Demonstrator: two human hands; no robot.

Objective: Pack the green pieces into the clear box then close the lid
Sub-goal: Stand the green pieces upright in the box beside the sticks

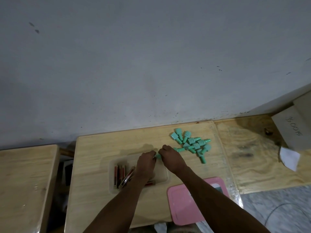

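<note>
Both forearms reach forward from the near edge of the wooden table [94, 148], and the hands meet at the far rim of the clear box [160, 175]. The left hand [145, 163] hovers over the middle of the box, back upward, with its forearm crossing the box's near wall. The right hand [172, 158] is just past the box's far right corner, also back upward, wrist bent slightly inward.

The fingers of both hands are curled, and their tips come together on one green piece [158, 156], which is pinched between the two hands above the box's far edge. Only a small part of that piece shows between the fingertips, so how it is turned cannot be told.

The pile of green pieces [191, 143] lies on the table beyond and to the right of the box, and one piece at the pile's near edge almost touches the right hand's knuckles. Inside the box, on its left side, lie several red and dark sticks [119, 174], partly hidden by the left wrist. The pink lid [183, 207] lies flat on the table off the box's near right corner, under the right forearm. A cardboard carton [289, 126] with a white sheet [290, 158] at its foot stands well to the right of the box.
</note>
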